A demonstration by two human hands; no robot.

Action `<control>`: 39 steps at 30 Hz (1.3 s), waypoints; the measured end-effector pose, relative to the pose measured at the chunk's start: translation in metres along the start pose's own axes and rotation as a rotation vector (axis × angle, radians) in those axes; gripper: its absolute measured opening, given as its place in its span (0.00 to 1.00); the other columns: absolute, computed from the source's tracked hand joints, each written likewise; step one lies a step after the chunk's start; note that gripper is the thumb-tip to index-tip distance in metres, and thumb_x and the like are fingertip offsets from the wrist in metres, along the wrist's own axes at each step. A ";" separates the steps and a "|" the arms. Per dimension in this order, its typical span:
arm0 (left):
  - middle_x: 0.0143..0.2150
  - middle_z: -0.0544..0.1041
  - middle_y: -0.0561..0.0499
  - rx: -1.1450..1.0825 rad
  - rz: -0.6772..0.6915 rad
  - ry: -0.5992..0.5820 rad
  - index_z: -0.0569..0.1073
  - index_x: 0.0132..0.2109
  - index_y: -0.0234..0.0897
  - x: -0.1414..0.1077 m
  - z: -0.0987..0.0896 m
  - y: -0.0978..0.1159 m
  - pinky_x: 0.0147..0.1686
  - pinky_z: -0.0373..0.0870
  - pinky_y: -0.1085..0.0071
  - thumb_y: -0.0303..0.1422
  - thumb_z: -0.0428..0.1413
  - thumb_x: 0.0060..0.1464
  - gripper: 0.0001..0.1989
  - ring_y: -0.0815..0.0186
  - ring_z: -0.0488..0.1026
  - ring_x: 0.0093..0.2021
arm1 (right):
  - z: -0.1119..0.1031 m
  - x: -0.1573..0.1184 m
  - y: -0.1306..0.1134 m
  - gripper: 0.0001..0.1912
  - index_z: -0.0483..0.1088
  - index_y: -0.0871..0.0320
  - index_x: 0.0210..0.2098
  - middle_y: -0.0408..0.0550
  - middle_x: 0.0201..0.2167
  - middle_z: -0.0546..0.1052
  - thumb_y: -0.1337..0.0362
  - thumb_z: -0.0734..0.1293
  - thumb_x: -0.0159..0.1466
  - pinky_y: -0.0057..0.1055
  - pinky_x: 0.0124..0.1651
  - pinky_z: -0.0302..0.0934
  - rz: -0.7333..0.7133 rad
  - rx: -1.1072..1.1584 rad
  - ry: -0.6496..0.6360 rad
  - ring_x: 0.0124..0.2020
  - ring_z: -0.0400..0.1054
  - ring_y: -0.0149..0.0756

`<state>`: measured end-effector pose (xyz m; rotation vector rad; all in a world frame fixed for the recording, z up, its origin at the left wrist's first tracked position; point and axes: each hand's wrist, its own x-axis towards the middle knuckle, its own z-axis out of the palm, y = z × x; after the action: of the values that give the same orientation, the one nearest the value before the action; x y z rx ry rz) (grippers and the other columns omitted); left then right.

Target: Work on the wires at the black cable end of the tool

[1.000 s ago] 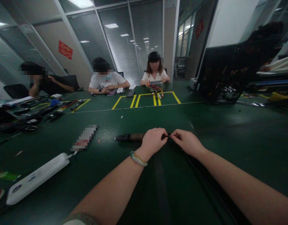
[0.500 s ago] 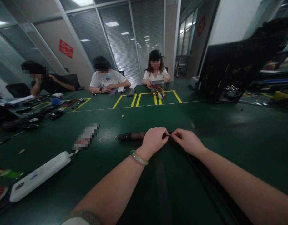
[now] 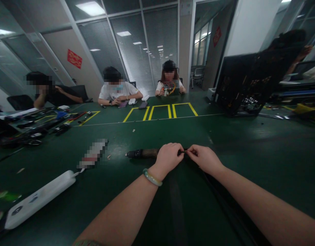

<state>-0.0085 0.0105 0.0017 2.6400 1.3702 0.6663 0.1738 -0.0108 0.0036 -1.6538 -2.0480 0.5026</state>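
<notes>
A dark, cylindrical electric screwdriver [image 3: 150, 153] lies across the green table, its metal tip pointing left. My left hand [image 3: 169, 158], with a bangle on the wrist, is closed around its rear part and hides that end. At the same end, the fingertips of my right hand [image 3: 204, 158] are pinched together, close to the left fingers. A black cable [image 3: 215, 186] runs from there under my right forearm toward the front edge. The small part between the two hands' fingertips is too tiny to make out.
A white power strip [image 3: 41, 198] lies at the left front, a pixelated flat item beyond it. Tools and cables [image 3: 31, 133] crowd the far left. At the right stands a black computer case [image 3: 249, 82]. Several people sit around the table, behind yellow tape outlines [image 3: 159, 106].
Both hands stay at the screwdriver's rear end with almost no shift. Across the table, a person has lifted a box with coloured wires off the tabletop. The view has tilted slightly upward.
</notes>
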 end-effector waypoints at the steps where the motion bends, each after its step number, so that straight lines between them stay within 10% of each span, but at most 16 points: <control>1: 0.38 0.75 0.52 0.004 -0.002 0.003 0.72 0.39 0.39 0.000 0.000 0.000 0.44 0.66 0.65 0.33 0.56 0.56 0.04 0.63 0.71 0.41 | 0.000 0.000 0.000 0.10 0.74 0.53 0.37 0.42 0.31 0.78 0.58 0.63 0.65 0.28 0.30 0.57 0.003 -0.010 0.004 0.30 0.71 0.33; 39: 0.43 0.74 0.52 0.021 0.100 -0.030 0.74 0.41 0.42 0.000 -0.003 0.001 0.44 0.65 0.67 0.33 0.54 0.60 0.05 0.63 0.70 0.43 | 0.000 0.002 0.004 0.09 0.68 0.51 0.39 0.39 0.32 0.79 0.56 0.68 0.61 0.29 0.34 0.55 -0.027 0.081 -0.030 0.35 0.71 0.36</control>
<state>-0.0094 0.0097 0.0050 2.7389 1.2508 0.6240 0.1768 -0.0076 0.0014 -1.5788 -2.0410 0.5967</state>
